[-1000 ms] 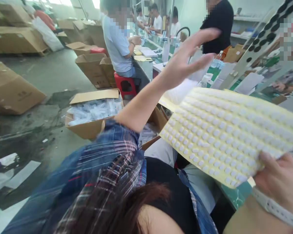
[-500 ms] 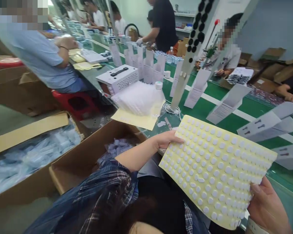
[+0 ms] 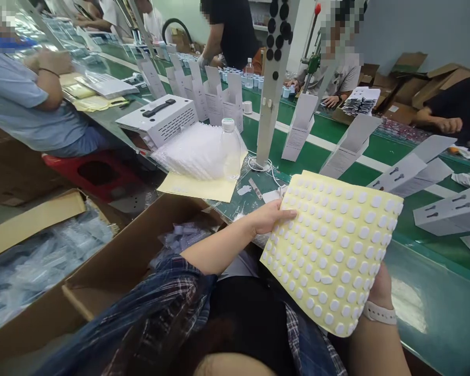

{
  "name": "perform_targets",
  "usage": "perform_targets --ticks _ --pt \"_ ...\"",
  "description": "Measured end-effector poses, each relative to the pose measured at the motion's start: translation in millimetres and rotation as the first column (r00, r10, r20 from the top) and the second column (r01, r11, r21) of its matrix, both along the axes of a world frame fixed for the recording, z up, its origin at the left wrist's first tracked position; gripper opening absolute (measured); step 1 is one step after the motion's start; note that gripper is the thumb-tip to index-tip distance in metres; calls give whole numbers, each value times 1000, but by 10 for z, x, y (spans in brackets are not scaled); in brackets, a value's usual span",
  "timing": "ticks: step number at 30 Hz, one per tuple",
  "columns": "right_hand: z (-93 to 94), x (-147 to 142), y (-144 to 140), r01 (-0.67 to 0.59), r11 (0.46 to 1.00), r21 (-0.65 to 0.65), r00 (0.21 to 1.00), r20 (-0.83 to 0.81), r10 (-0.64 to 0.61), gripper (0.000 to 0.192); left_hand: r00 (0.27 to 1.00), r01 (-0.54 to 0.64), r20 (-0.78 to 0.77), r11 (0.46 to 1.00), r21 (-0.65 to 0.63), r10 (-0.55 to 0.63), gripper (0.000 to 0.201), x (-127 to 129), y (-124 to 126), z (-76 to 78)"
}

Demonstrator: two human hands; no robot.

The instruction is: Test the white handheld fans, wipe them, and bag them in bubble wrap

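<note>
A yellow backing sheet [image 3: 329,245] carries rows of white foam pads and is tilted up in front of me. My left hand [image 3: 271,215] pinches its left edge, thumb on the padded face and fingers behind. At the right edge, my right hand [image 3: 382,287] holds the sheet from behind, its fingers mostly hidden by it. The right side of the sheet curls backward there. A few pads near the lower middle stand askew.
A bubble-wrap stack [image 3: 196,156], clear bottle [image 3: 229,149] and white metal box [image 3: 160,117] stand ahead left. White cartons [image 3: 344,149] line the green conveyor [image 3: 254,125] behind a post [image 3: 272,99]. Cardboard boxes [image 3: 113,261] are at my left; several co-workers sit or stand around.
My right hand has moved left and behind the sheet, so its thumb no longer shows on the front. The sheet's right side now bends back. The view has turned somewhat to the right.
</note>
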State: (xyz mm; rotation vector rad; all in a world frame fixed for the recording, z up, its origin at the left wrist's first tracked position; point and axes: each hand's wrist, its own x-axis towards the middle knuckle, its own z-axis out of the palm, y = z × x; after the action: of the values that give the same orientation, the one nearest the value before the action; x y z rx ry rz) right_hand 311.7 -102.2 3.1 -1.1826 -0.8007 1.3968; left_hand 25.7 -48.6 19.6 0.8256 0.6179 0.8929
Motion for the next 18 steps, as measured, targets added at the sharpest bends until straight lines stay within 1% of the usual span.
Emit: perform_targets --ticks 1,3,5,7,9,11,12,13,14,16,17,18 --pt "-24 0 -1 17 1000 20 1000 25 -17 57 999 -22 -23 999 34 22 84 -2 -14 41" --pt "-48 15 -3 58 998 37 998 37 -59 59 980 -120 -139 981 150 141 86 -15 -47 129" --pt "-30 30 -12 67 996 54 998 7 -68 66 907 -219 -287 928 301 308 82 -29 -84 203" --pt "12 34 -34 52 993 108 999 -8 -51 72 829 -270 -368 877 397 422 83 -30 -119 242" --pt "46 29 -74 30 987 159 1000 0 -31 82 797 -309 -379 857 411 470 93 -17 -142 245" --pt "55 24 -120 12 990 141 1000 11 -14 92 770 -353 -388 844 405 508 104 -3 -145 223" --pt "51 23 -141 4 993 116 1000 16 -6 98 749 -370 -400 834 409 528 102 -2 -140 208" --pt "46 25 -156 -3 996 94 1000 24 1 102 729 -379 -415 826 417 544 94 -6 -131 192" --pt "41 27 -166 -14 997 77 999 34 12 104 709 -380 -436 821 427 555 82 -15 -119 178" --pt "41 25 -160 -42 997 72 998 49 39 102 673 -371 -481 819 437 561 55 -47 -96 156" --pt "47 16 -146 -61 995 76 997 49 57 100 657 -369 -501 819 438 564 48 -68 -86 149" --pt "55 -1 -125 -77 994 74 996 43 74 97 642 -371 -517 820 436 566 44 -90 -78 146"
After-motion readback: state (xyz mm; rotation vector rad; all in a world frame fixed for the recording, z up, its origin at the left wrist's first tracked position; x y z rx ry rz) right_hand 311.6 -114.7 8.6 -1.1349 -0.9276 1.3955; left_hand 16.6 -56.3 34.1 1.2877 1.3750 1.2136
